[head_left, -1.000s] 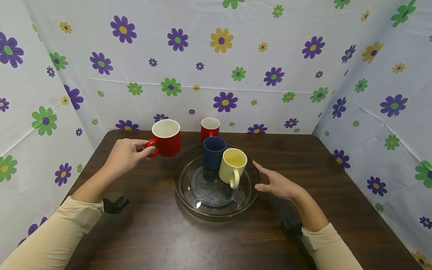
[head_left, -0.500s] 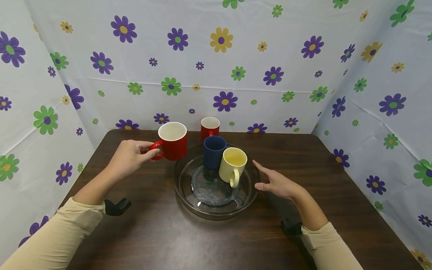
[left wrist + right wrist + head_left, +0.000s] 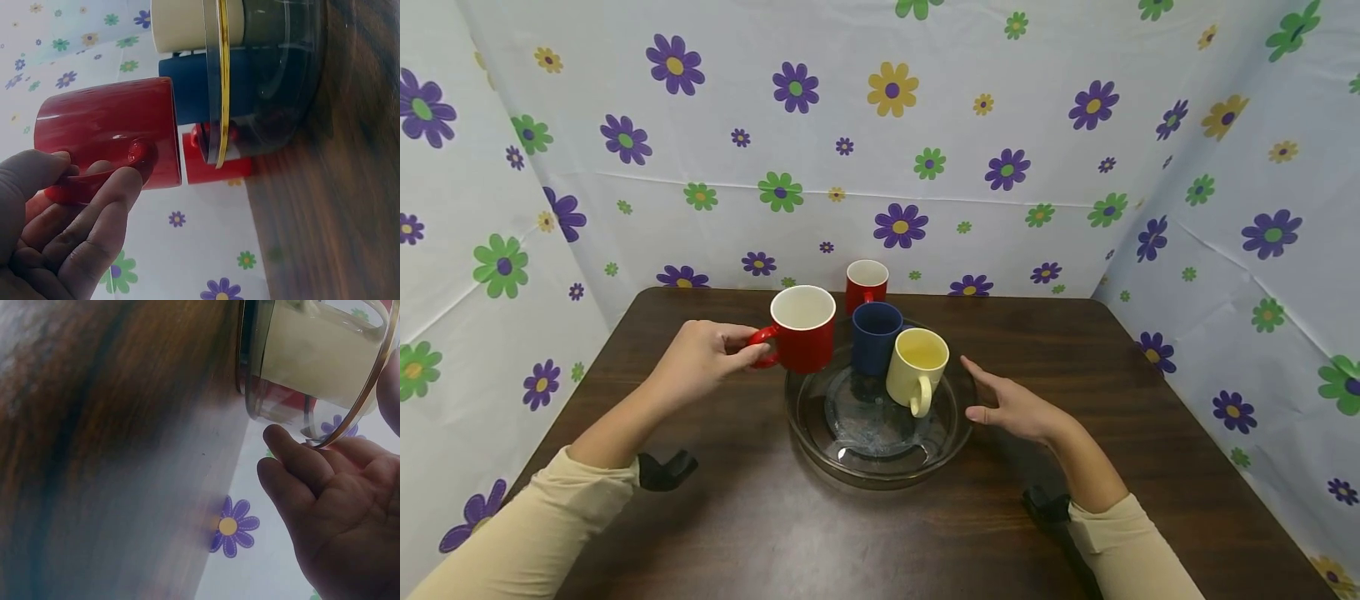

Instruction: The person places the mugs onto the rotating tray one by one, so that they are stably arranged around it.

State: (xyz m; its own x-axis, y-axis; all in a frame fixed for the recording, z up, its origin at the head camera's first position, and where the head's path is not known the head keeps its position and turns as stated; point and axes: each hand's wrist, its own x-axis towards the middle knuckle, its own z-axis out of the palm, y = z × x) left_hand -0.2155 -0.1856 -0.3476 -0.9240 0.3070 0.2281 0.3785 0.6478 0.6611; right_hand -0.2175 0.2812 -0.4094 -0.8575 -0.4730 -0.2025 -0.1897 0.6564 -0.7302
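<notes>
My left hand (image 3: 703, 358) pinches the handle of a large red mug (image 3: 806, 340), white inside, and holds it upright over the left rim of a round clear glass dish (image 3: 880, 475). In the left wrist view, thumb and fingers close round the handle of the red mug (image 3: 112, 131). A blue mug (image 3: 874, 346) and a pale yellow mug (image 3: 917, 367) stand inside the dish, the yellow one leaning slightly with its handle toward me. At the dish's right side, my right hand (image 3: 1018, 408) rests with relaxed fingers by the rim. The right wrist view has those fingers (image 3: 300, 462) beside the glass.
Behind the dish stands a smaller red mug (image 3: 867, 287), partly hidden by the blue one. Everything sits on a dark brown wooden table (image 3: 737, 525). A flowered white cloth (image 3: 955, 150) rises along the table's back and sides.
My left hand has carried the large red mug to the right and toward me, from beside the dish to over its left rim. The right hand has stayed at the dish.
</notes>
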